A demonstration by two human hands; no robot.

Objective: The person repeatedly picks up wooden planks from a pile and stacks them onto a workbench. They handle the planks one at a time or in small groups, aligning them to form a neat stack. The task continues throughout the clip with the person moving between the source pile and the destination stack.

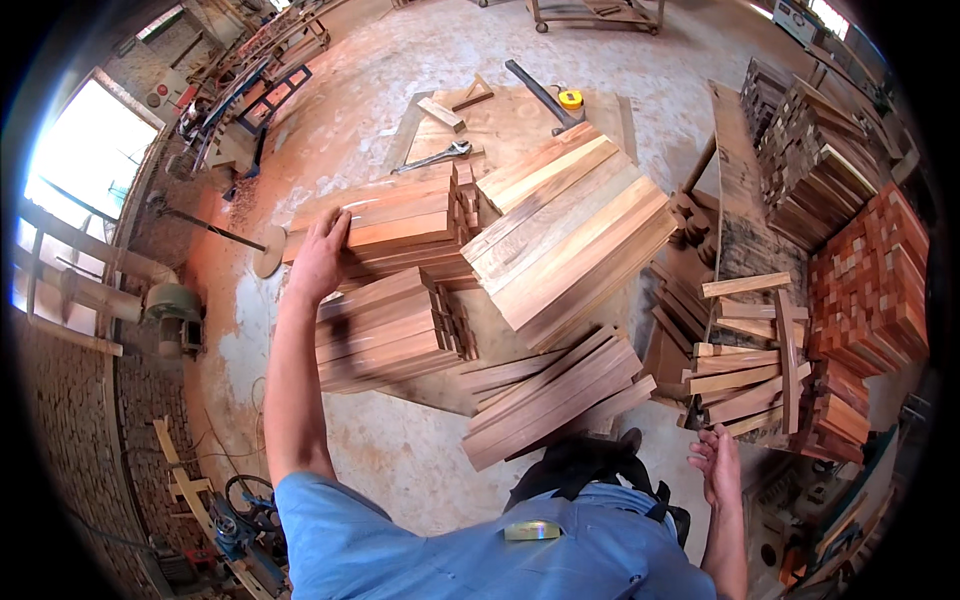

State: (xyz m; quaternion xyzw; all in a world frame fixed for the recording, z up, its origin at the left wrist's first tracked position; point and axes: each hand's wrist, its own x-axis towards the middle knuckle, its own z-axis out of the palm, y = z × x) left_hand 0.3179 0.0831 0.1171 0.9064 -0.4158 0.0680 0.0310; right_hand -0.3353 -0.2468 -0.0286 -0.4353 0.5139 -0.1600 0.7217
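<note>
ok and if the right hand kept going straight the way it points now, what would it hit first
Probably the loose wooden strips heaped just beyond the fingertips of the right hand, though depth and height are hard to judge from this single view.

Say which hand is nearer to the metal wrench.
Left. The left hand rests on a board stack, below and left of the wrench in view; the right hand is much farther, lower right, near loose strips.

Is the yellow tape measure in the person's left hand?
No, the tape measure lies well apart from the left hand, which is at one end of a wood stack.
</note>
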